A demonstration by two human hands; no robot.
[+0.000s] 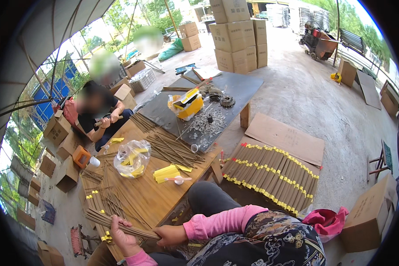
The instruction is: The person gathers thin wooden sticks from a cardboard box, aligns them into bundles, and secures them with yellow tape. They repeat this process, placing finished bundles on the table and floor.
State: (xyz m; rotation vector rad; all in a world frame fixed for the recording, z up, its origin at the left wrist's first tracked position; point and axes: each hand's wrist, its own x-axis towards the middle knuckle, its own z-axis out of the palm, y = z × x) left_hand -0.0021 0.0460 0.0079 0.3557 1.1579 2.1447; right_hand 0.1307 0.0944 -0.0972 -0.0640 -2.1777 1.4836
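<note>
A bundle of thin brown sticks (103,219), much like incense sticks, lies slantwise across my lap at the wooden table's near left corner. My left hand (123,237) is closed round its middle. The bundle's right end sits in the closed fingers of my right hand (171,235). Just beyond the bundle, loose brown sticks (115,204) lie on the wooden table (164,195). Sticks banded with yellow paper (95,202) rest by the table's left edge. Yellow paper strips (165,173) lie farther in, with a small white cup (178,180) beside them.
Across the table a co-worker (103,117) holds sticks. A clear bag of yellow paper (133,159) and more loose sticks (173,148) lie between us. On the dark table (239,86) stands a yellow box (188,106). Banded bundles (270,177) fill a carton at my right.
</note>
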